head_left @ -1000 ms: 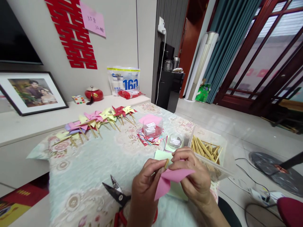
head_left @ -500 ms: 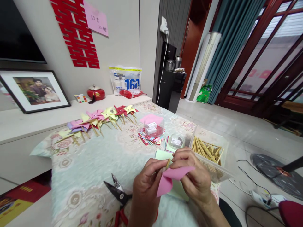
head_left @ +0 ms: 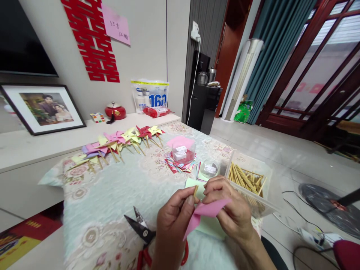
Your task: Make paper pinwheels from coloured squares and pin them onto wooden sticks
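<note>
My left hand [head_left: 176,215] is closed around a thin wooden stick [head_left: 195,191], whose tip shows between thumb and forefinger. My right hand [head_left: 229,210] pinches a pink paper pinwheel [head_left: 209,209] that meets the stick between the two hands. Most of the stick is hidden by my fingers, and I cannot make out how the paper joins it. Red-handled scissors [head_left: 143,234] lie with blades apart, partly under my left forearm. Pale green paper [head_left: 209,227] lies flat beneath my hands.
Finished pinwheels [head_left: 116,138] lie in a row at the back left. A clear round tub [head_left: 183,153] stands on patterned paper [head_left: 174,168], near a smaller clear container [head_left: 210,167]. At the right, a plastic box [head_left: 271,202] holds many sticks [head_left: 247,178].
The stick's tip has tilted and shifted slightly left in my left hand. The pink paper has turned a little, its lower flap now narrower. My right hand has hardly moved.
</note>
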